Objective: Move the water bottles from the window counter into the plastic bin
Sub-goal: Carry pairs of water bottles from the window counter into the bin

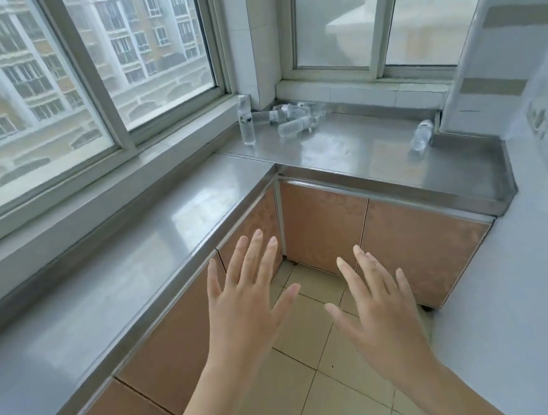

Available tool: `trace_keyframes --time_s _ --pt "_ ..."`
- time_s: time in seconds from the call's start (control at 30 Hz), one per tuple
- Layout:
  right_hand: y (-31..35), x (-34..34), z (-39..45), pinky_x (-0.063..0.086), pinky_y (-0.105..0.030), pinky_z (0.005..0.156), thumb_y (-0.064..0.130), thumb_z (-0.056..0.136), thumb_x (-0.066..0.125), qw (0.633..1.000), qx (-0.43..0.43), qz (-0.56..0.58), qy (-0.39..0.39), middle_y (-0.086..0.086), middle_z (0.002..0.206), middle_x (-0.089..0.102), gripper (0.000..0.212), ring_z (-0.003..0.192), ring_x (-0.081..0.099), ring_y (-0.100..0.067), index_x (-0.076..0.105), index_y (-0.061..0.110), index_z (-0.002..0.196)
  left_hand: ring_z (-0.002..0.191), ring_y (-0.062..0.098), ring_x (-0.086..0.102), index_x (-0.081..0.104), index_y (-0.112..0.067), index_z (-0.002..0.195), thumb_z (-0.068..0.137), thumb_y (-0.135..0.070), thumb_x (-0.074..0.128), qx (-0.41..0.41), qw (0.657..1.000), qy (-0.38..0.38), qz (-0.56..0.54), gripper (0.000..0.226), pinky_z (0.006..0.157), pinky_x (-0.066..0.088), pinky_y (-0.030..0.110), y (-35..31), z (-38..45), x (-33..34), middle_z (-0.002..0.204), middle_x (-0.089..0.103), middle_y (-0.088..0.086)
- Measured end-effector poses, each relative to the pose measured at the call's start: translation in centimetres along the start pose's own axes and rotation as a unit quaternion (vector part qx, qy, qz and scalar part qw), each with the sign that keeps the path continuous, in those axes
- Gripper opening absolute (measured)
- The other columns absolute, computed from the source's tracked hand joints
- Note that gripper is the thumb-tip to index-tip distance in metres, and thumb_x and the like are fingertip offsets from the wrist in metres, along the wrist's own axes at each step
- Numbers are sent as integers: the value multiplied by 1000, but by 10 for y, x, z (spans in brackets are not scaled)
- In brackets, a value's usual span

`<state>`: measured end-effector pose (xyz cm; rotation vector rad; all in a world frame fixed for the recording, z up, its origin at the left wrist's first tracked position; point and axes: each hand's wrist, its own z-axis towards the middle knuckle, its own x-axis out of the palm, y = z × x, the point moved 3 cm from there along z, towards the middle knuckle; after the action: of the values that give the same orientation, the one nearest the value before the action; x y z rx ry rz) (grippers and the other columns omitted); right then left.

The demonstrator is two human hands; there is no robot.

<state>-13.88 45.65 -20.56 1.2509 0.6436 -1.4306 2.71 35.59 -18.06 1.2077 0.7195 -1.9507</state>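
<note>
1. Both hands are up in front of the camera, backs toward us, fingers spread wide. The left hand has an empty, splayed grip, nothing between the fingers.
2. The right hand is the same: fingers fanned apart, grip holding nothing.
3. The two hands hang side by side over the beige tiled floor, apart from each other, in the inner corner of the L-shaped stainless steel bench.
4. Well beyond both grips, up in the far corner of the bench, one clear plastic water bottle stands upright, close to the window frame.
5. Just to the right of that, still far ahead of the fingertips, a loose cluster of clear plastic water bottles lying on their sides sits against the white tiled corner pillar. How many there are is hard to tell; they overlap.
6. Further right and beyond the right grip, a single clear bottle lies tilted at the bench's end, beside the white wall panel.
7. Left of the left grip, the bench runs under a large sliding window showing apartment blocks outside.
8. Below the bench edge, just ahead of the fingertips, are peach-coloured cabinet doors.
</note>
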Motion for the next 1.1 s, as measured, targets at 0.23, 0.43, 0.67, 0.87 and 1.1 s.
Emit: trace_keyframes --time_s 0.23,0.43,0.67,0.87,1.1 --pt "-50 53 155 17 -51 114 61 89 28 1000 -5 -8 16 -3 158 24 68 144 23 -19 32 25 146 148 17 24 33 -27 152 93 -65 31 -2 1000 5 9 71 117 5 48 5 144 84 160 31 -4" --pt "-88 78 288 15 -51 117 63 89 25 999 -25 -14 43 -1 159 20 70 146 18 -19 27 26 149 148 15 26 36 -27 151 92 -65 31 -19 1000 5 11 70 116 11 50 3 274 138 159 35 -4" --pt "-113 107 414 19 -53 114 63 88 25 998 -27 2 56 -3 157 25 70 144 23 -22 30 26 147 149 13 20 32 -29 152 93 -66 30 -38 999 14 10 70 117 8 48 24 388 192 161 29 -7" --pt "-130 154 522 21 -55 113 64 88 25 998 -26 -7 62 -4 157 26 69 144 24 -24 33 26 146 146 18 32 33 -26 151 92 -65 29 -36 999 9 1 71 119 18 51 47 492 253 158 37 -4" --pt "-155 195 649 28 -57 109 63 87 24 997 1 -25 79 -7 154 34 71 141 30 -26 39 22 142 143 21 38 40 -24 148 90 -62 34 -33 999 17 -8 70 114 15 50 82 611 329 155 42 -1"
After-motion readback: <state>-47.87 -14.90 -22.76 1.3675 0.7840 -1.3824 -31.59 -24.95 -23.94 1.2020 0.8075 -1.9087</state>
